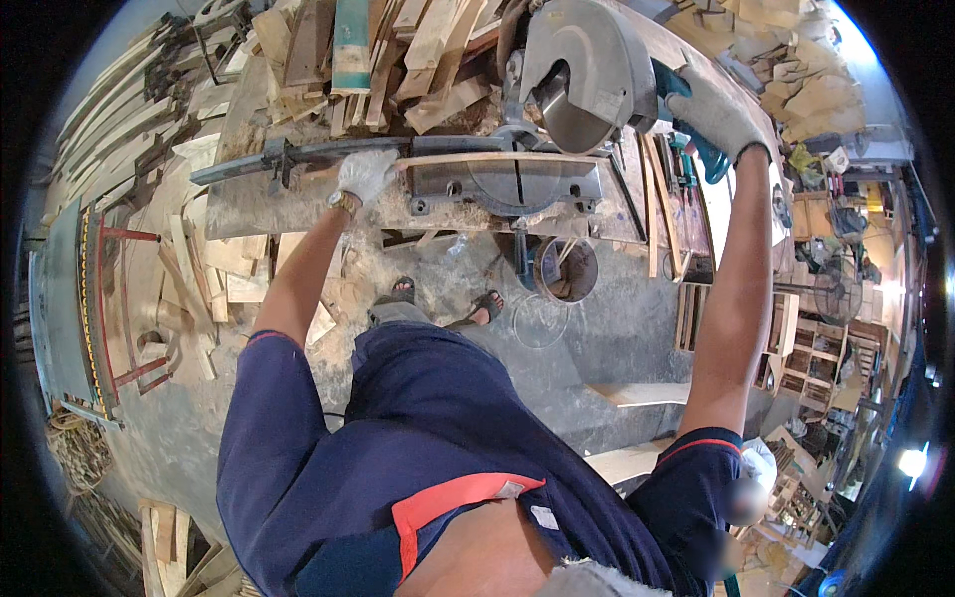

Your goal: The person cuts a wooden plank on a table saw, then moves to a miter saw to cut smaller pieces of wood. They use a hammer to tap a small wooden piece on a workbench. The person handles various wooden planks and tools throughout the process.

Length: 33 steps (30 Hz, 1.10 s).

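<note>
My left hand, in a pale work glove, holds a long thin wooden strip lying across the bed of a miter saw, along its dark fence. My fingers close round the strip at its left part. My right hand, also gloved, grips the dark teal handle of the saw. The saw head, with a grey guard and round blade, is raised above the bed, just behind the strip.
Wooden offcuts pile behind the saw. Loose strips and tools lie at its right. Boards cover the floor at left, beside a metal rack. A bucket stands below the bench; slatted wooden pieces are at right.
</note>
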Each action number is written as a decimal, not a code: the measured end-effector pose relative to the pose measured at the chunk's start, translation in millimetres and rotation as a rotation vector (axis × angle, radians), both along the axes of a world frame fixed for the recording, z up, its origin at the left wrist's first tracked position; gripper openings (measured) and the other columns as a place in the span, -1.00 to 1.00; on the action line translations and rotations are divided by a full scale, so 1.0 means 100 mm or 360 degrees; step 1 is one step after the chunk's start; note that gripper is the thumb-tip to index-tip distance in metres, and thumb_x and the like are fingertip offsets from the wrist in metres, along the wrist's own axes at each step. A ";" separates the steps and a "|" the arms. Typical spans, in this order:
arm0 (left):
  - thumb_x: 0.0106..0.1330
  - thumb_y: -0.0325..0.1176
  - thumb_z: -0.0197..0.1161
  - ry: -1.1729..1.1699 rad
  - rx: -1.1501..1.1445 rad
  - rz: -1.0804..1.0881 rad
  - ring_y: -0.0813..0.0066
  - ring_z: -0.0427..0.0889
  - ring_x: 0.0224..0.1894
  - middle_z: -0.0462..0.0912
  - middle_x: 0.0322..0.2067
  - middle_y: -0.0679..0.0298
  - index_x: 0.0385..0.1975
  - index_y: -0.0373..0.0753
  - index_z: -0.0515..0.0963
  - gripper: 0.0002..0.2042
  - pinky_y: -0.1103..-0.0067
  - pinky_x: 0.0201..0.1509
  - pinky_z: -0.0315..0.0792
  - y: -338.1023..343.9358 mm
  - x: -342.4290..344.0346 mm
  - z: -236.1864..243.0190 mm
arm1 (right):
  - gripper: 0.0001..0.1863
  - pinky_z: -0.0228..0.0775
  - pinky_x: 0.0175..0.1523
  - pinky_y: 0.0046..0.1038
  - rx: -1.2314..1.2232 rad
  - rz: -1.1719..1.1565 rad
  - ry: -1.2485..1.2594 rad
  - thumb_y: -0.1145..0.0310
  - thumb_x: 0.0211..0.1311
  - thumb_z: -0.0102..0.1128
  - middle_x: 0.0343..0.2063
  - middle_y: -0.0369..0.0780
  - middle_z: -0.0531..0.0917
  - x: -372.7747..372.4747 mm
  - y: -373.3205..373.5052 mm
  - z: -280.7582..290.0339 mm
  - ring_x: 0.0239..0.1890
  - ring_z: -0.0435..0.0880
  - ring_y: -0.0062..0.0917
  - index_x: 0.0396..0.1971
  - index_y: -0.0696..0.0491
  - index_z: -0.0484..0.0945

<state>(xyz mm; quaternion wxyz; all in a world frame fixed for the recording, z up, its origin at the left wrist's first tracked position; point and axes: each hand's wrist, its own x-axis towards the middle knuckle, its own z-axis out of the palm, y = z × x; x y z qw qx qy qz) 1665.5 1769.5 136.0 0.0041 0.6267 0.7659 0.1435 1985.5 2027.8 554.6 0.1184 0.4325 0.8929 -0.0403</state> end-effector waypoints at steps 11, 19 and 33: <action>0.44 0.09 0.04 0.0115 -0.0306 -0.0145 0.07 0.70 -0.31 0.70 -0.44 0.09 -0.13 -0.13 0.63 -0.58 0.19 -0.26 0.54 -0.04 -0.54 0.14 | -0.54 0.55 -0.47 -0.44 -0.0848 -0.0673 0.0895 0.32 0.34 0.14 -0.26 -0.08 0.70 0.47 -0.17 -0.50 -0.49 0.74 -0.47 0.17 0.17 0.37; 0.42 0.08 0.05 -0.0058 -0.0484 -0.0057 0.03 0.73 -0.25 0.74 -0.34 0.03 -0.20 -0.18 0.64 -0.57 0.15 -0.22 0.58 -0.01 -0.57 0.13 | -0.45 0.47 -0.29 -0.38 -0.0296 -0.0679 0.0584 0.02 0.25 0.29 -0.46 -0.17 0.68 0.69 -0.62 -1.08 -0.46 0.63 -0.52 -0.03 0.23 0.60; 0.37 0.13 0.11 -0.0099 -0.0359 -0.0001 0.02 0.71 -0.28 0.71 -0.39 0.04 -0.19 -0.18 0.63 -0.55 0.17 -0.22 0.56 -0.05 -0.44 0.24 | -0.78 0.39 -0.52 -0.45 -0.0466 -0.0765 0.0930 0.34 0.18 0.15 -0.59 -0.32 0.54 0.74 -0.62 -1.14 -0.65 0.52 -0.61 -0.23 0.11 0.58</action>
